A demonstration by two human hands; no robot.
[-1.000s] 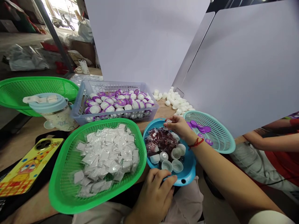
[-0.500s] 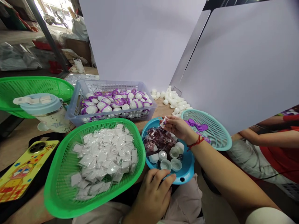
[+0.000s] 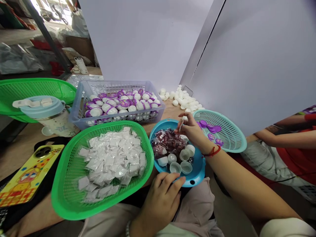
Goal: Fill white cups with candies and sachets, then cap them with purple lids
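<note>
A blue basin point(image 3: 195, 182) sits before me, holding dark red-brown clear-wrapped packets point(image 3: 168, 141) and several small white cups point(image 3: 186, 167). My left hand point(image 3: 164, 197) lies at the basin's near edge, its fingers loosely stretched over the rim with nothing in them. Over the basin's far right side, my right hand point(image 3: 190, 128) pinches a small white packet point(image 3: 181, 124), mostly hidden by the fingers. Left of the basin stands a green basket point(image 3: 58, 197) heaped with white squares in clear wrappers point(image 3: 113, 161).
Behind is a clear crate point(image 3: 118, 84) of white cups with purple lids. Loose white cups point(image 3: 184, 100) lie by the white panels. A turquoise basket point(image 3: 234, 133) holds purple discs. At left are a tumbler point(image 3: 56, 123) and a phone point(image 3: 29, 174). Another person's arm point(image 3: 283, 136) shows at right.
My right hand has turned and lifted slightly to the right with the white packet, which now shows edge-on. My left hand remains at the basin's rim. The view has shifted a little.
</note>
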